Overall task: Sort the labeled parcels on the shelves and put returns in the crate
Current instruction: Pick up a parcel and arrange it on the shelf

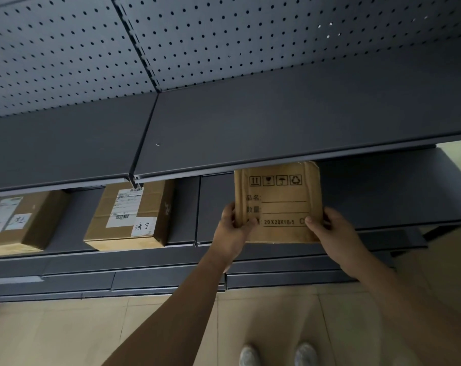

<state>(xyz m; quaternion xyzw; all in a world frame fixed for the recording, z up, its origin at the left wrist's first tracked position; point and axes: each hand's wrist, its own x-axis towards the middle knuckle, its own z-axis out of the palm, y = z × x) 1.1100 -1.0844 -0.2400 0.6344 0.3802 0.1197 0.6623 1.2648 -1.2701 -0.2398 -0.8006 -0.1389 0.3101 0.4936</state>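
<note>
A brown cardboard parcel with printed handling symbols and "20X20X18.5" sits at the front of the middle shelf, its top hidden under the upper shelf. My left hand grips its lower left edge and my right hand grips its lower right edge. Two more labeled parcels rest on the same shelf level: one with a shipping label and a handwritten tag, another at the far left. No crate is in view.
The dark grey upper shelf overhangs the parcels, with a perforated back panel above. Lower shelf edges run below my hands. Beige tiled floor and my shoes show at the bottom.
</note>
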